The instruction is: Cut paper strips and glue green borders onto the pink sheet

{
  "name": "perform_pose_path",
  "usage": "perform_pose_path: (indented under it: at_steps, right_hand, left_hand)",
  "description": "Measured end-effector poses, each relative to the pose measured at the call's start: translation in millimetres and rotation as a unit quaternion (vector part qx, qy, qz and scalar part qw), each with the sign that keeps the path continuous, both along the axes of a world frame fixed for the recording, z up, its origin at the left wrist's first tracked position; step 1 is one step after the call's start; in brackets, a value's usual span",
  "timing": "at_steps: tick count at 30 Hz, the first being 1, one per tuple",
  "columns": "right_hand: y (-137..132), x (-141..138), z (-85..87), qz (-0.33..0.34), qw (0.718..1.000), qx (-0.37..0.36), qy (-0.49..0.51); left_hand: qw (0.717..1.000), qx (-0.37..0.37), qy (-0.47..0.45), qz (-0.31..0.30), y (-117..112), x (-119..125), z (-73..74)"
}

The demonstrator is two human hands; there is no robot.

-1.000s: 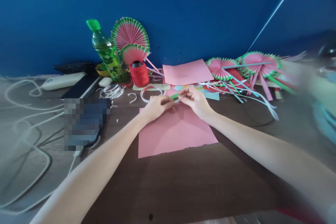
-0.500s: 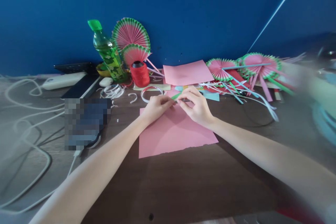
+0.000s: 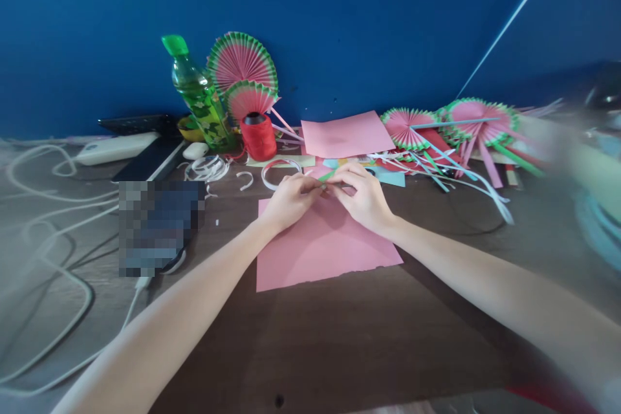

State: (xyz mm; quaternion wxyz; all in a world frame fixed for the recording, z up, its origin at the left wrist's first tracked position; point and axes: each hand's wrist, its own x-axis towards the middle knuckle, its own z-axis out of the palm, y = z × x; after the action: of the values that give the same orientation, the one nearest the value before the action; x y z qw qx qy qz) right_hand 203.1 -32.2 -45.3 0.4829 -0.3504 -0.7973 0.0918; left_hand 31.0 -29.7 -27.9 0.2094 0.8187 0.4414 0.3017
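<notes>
My left hand (image 3: 289, 199) and my right hand (image 3: 363, 193) meet fingertip to fingertip over the far edge of a pink paper sheet (image 3: 324, 247) lying on the dark wooden table (image 3: 339, 343). Both pinch a thin green paper strip (image 3: 328, 176) that pokes out between them. The fingers hide most of the strip.
Behind stand a green bottle (image 3: 196, 94), a red thread spool (image 3: 257, 136) and pink-green paper fans (image 3: 241, 65). More fans and loose strips (image 3: 451, 136) lie at the right, a second pink sheet (image 3: 345, 132) beyond my hands. White cables (image 3: 43, 233) and a blurred device (image 3: 158, 223) lie left.
My right hand has slid slightly left and closed in against my left hand over the green strip. Both arms otherwise stay put.
</notes>
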Motion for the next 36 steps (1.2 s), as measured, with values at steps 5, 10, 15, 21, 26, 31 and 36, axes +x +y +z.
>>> perform_pose_path:
  at_steps: [5,10,15,21,26,31,36]
  right_hand:
    - [-1,0,0.0,0.0,1.0,-0.02,0.001]
    - [-3,0,1.4,0.007,0.999,-0.048,0.021]
    - [-4,0,2.9,0.004,0.999,-0.045,0.013]
    - [-4,0,4.6,0.012,0.999,-0.045,0.019]
    - [-5,0,5.0,0.01,0.998,-0.058,0.034]
    - [-4,0,4.7,0.017,0.997,-0.063,0.05]
    - [-4,0,7.0,0.017,0.996,-0.083,0.039]
  left_hand:
    - [1.0,-0.007,-0.006,0.016,-2,2,0.2]
    - [1.0,-0.006,0.004,0.021,-5,4,2.3]
    - [0.996,0.041,0.08,0.031,-9,7,5.4]
    - [0.994,0.048,0.09,0.036,-11,9,5.8]
    - [0.998,0.012,0.03,0.049,-12,9,5.9]
    - [0.999,-0.01,-0.008,0.043,-11,9,6.2]
    - [0.999,-0.002,0.006,0.047,-13,9,7.3]
